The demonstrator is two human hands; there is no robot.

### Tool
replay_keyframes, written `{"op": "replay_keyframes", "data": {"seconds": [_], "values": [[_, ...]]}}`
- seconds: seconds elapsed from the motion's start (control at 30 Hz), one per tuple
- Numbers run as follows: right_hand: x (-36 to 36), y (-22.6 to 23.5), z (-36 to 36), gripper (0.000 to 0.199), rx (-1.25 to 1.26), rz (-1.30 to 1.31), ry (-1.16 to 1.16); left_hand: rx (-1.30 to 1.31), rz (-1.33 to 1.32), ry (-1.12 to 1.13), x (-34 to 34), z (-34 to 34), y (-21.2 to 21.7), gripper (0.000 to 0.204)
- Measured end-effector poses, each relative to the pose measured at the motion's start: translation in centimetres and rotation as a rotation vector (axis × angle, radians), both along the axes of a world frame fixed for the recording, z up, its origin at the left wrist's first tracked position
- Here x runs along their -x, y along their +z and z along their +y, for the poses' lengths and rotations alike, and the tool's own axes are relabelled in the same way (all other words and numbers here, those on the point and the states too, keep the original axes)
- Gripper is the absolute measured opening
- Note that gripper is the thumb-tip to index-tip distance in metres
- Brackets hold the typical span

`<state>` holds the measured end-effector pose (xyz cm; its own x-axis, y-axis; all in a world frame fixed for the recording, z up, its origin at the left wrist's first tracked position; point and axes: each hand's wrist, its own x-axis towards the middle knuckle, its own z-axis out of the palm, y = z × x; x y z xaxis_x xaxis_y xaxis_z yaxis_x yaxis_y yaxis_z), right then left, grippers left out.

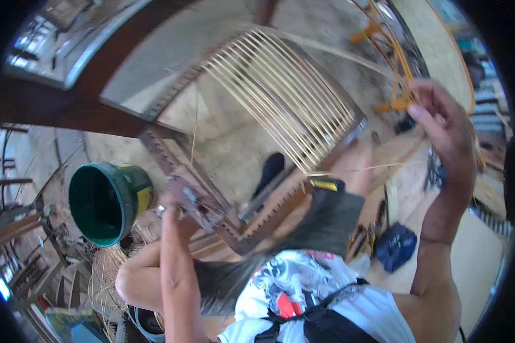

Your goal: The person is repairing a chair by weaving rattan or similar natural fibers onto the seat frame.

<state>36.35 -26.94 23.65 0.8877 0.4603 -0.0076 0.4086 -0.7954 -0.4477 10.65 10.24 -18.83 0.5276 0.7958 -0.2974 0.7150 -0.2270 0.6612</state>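
A dark wooden chair frame (240,244) with rows of holes along its rails is tilted over my lap. Several pale cane strands (280,97) run side by side across its right part. My right hand (443,117) is raised at the right, fingers pinched on a long cane strand (337,51) that stretches from the frame's far edge. At the frame's near left corner my left hand (177,208) is closed round the wood, its fingers partly hidden and blurred. One thin loose strand (195,123) crosses the frame's open left part, and another sticks out to the right.
A green bucket (94,200) lies tipped at the left, beside a heap of cane (106,268). A black and yellow tool (326,184) rests by the frame's near edge. To the right are a dark blue bag (395,246), hand tools, and an orange-brown chair (397,106) farther off.
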Motion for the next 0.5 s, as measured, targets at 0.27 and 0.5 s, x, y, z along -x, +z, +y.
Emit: {"op": "replay_keyframes", "data": {"seconds": [0.27, 0.5], "values": [[4.4, 2.7, -1.3, 0.066, -0.121, -0.093, -0.080, -0.165, -0.249, -0.375, -15.0, 2.5, 1.0, 0.069], [2.4, 3.6, 0.2, 0.068, 0.058, 0.120, 0.001, 0.471, -1.051, -0.520, -23.8, -0.6, 1.1, 0.046]]}}
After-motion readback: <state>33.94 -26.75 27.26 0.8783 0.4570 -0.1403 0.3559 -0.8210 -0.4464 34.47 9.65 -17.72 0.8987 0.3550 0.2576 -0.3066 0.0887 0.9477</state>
